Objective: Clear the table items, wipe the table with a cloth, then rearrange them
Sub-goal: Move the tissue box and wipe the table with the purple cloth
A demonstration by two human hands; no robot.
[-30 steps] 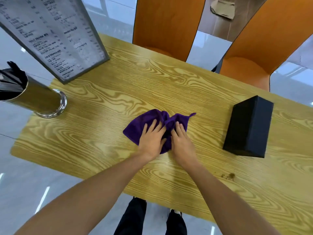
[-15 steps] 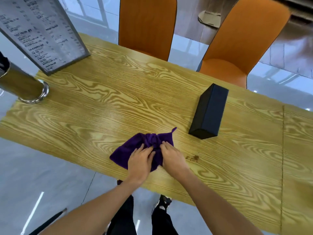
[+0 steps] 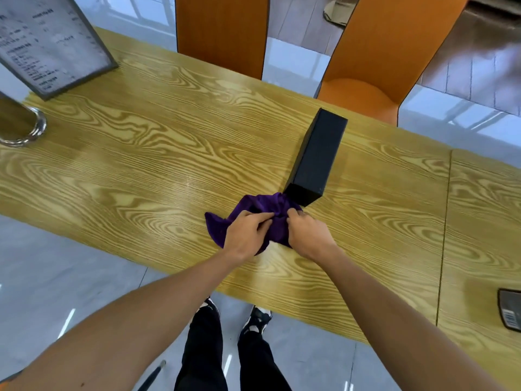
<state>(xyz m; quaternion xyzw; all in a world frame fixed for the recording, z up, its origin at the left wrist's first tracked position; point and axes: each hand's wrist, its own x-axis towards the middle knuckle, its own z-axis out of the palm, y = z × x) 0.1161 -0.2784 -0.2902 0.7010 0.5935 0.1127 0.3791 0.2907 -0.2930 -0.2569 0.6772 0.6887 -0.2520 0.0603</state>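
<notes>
A bunched purple cloth (image 3: 255,206) lies on the wood-grain table (image 3: 158,165) near its front edge. My left hand (image 3: 245,235) and my right hand (image 3: 308,235) both clutch it, fingers curled into the fabric. The cloth's far edge touches the near end of a black box (image 3: 317,159) that stands on the table. A framed menu sign (image 3: 49,43) leans at the far left. Below it, the base of a metal holder (image 3: 19,128) shows at the left edge.
Two orange chairs (image 3: 220,32) (image 3: 375,66) stand behind the table's far edge. A dark device with a barcode label (image 3: 511,311) lies at the right edge. A seam (image 3: 444,227) splits the tabletop on the right. My legs and shoes (image 3: 253,320) show below the front edge.
Both hands have slid the cloth to the right until it meets the black box. Fingers that lay flat on the cloth are now curled, bunching it.
</notes>
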